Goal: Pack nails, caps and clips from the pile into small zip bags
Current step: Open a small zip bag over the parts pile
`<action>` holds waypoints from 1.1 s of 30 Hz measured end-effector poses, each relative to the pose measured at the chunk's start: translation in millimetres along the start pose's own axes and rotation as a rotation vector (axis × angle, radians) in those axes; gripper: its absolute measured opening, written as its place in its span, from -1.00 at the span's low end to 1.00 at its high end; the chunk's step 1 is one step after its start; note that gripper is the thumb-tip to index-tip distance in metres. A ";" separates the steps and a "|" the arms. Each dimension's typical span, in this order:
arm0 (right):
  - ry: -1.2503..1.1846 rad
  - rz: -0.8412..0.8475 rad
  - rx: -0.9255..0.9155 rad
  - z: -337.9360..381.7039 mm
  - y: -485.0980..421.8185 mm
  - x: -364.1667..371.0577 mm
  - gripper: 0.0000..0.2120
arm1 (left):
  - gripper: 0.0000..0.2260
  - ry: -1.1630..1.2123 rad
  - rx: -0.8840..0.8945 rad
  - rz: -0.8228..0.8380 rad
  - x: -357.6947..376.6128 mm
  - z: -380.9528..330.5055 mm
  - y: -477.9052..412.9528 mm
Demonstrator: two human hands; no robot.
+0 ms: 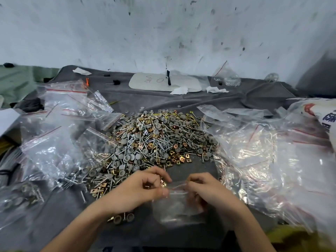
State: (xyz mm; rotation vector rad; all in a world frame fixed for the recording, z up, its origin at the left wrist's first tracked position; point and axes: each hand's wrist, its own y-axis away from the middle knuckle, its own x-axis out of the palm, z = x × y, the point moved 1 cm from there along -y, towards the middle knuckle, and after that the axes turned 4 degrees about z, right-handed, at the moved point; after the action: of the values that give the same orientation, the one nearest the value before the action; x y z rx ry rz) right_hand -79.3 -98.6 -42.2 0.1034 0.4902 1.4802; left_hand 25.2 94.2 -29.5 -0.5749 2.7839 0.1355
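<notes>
- A person's left hand (145, 190) and right hand (206, 190) hold a small clear zip bag (177, 206) low over a grey cloth (190, 104), just in front of the pile (154, 142).
- Both hands have curled fingers and pinch the bag's mouth, one at each side; a few brass clips show at the left fingertips.
- Greyish shapes lie inside the bag, too blurred to name.
- The pile mixes silver nails, grey round caps and square brass clips.
- To the left lies a heap of zip bags (54, 153) with red seal lines; the nearest ones (27, 195) hold nails and caps.
- To the right lies a heap of flat clear bags (263, 160).
- Behind the pile, by the wall, sits a white tray (151, 82).
</notes>
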 end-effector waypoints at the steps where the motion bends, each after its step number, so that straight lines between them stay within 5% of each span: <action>1: -0.058 0.006 -0.039 0.1 1.2 0.5 -0.85 | -0.75 0.061 0.012 -0.015 -1.2 -0.5 0.5; 4: -0.145 -0.141 -0.106 -0.1 -5.9 -10.0 -0.85 | -0.67 0.117 0.044 -0.039 -6.6 1.5 0.7; 7: 0.463 -0.247 -0.145 -4.4 -24.5 -18.6 -0.82 | -0.74 0.010 0.022 -0.032 -12.7 1.1 -0.3; 11: 0.731 -0.220 -0.215 -19.4 -34.5 -13.4 -0.87 | -0.99 -0.243 0.018 -0.028 -14.6 1.1 -1.1; 18: 0.257 -0.565 -0.344 17.0 -3.2 -30.4 -0.78 | -0.90 -0.666 0.248 -0.029 -5.2 -7.8 -1.9; 20: 0.235 -0.487 -0.486 41.2 17.4 -28.5 -0.78 | -0.91 -0.676 0.294 -0.010 -2.2 -14.2 -1.3; 22: 0.491 -0.406 -0.592 61.6 32.0 -23.4 -0.85 | -0.90 -0.691 0.324 0.004 -0.5 -22.1 -1.2; 25: 0.964 -0.219 -0.522 75.7 34.0 -14.9 -0.94 | -0.91 -0.720 0.364 -0.001 0.2 -32.6 -2.2; 27: 1.057 -0.112 -0.440 77.1 30.0 -14.9 -0.92 | -0.91 -0.729 0.384 -0.011 0.6 -37.0 -2.0; 30: 0.667 -0.157 -0.484 79.7 27.8 -24.7 -0.83 | -0.91 -0.724 0.383 -0.039 0.4 -37.6 -1.5; 33: 0.349 -0.405 -0.482 66.6 3.8 -49.1 -0.77 | -0.93 -0.703 0.383 -0.086 0.0 -36.0 -0.5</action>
State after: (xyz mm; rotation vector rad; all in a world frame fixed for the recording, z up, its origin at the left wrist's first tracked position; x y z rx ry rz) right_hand -58.4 -130.4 31.4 -0.6104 0.3897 1.1797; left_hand 15.8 88.4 4.8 -0.4361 2.0269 -0.1804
